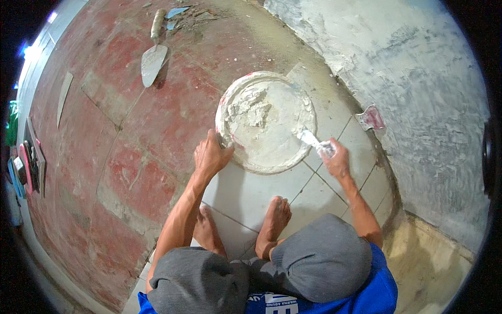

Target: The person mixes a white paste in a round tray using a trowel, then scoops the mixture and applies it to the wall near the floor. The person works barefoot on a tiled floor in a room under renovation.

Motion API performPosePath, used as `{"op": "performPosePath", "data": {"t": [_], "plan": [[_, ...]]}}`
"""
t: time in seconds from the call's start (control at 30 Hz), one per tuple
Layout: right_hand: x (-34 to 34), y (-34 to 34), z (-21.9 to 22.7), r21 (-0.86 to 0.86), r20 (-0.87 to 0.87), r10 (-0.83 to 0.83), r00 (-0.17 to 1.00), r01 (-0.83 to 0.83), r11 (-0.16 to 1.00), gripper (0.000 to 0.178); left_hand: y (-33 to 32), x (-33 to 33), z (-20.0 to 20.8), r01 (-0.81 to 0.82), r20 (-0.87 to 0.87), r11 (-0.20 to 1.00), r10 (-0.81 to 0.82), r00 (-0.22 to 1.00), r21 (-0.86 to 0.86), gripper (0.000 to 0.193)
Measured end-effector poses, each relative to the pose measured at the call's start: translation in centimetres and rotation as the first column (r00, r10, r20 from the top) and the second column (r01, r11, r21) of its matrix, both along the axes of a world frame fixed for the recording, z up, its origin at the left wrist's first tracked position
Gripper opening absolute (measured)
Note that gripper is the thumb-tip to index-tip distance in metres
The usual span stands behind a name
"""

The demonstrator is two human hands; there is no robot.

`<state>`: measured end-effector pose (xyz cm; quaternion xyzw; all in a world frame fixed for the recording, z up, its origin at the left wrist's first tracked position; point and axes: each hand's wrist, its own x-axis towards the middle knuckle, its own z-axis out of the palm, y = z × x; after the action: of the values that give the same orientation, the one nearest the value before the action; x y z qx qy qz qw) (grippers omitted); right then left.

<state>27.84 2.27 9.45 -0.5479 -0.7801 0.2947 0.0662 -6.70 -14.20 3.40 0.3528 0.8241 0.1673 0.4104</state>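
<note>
A round, shallow white tub [223, 125] stands on the tiles before me, coated with pale plaster paste. Most of the lumpy plaster [253, 107] sits toward its left and far side, while the right half is smeared thin. My left hand [211, 156] grips the tub's near left rim, thumb toward the inside. In my right hand [335, 158] is a putty knife [309, 138], its handle white with paste. The blade tip touches the plaster at the tub's right inner edge.
A pointing trowel [153, 65] lies on the worn red floor [130, 172] at the far left, near some rubble [196, 21]. To the right rises a partly plastered grey wall [423, 104], with a small reddish scraper-like piece [371, 118] at its foot. Several items [29, 162] stand at the far left edge.
</note>
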Motion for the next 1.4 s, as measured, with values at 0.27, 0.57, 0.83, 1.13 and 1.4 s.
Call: {"op": "performPosePath", "data": {"t": [0.27,0.57,0.83,1.13,1.4], "plan": [[-1.6,-1.2,-2.1,0.084,0.012,-0.074,0.997,0.072,0.994,0.02,0.1,0.7,-0.4,-0.009,-0.063,0.994,0.016,0.998,0.105,0.051],[-3.0,-8.5,0.7,-0.165,-0.092,-0.239,0.967,0.222,0.961,0.022,0.0,1.2,0.9,-0.105,-0.035,0.994,0.106,0.994,0.037,0.056],[-1.3,-16.1,-1.0,0.081,-0.046,-0.195,0.98,0.198,0.977,0.022,-5.1,5.1,2.0,-0.022,0.014,0.999,0.022,1.0,-0.033,0.062],[-8.0,-5.7,-1.4,0.116,-0.009,-0.135,0.991,0.135,0.984,0.021,-4.6,5.3,1.6,0.001,0.082,0.998,0.004,0.997,-0.062,0.06],[-3.7,-12.3,-2.0,0.142,-0.119,-0.119,0.986,0.135,0.981,0.019,-5.1,4.7,2.1,-0.006,0.021,1.0,0.005,1.0,0.015,0.057]]}}
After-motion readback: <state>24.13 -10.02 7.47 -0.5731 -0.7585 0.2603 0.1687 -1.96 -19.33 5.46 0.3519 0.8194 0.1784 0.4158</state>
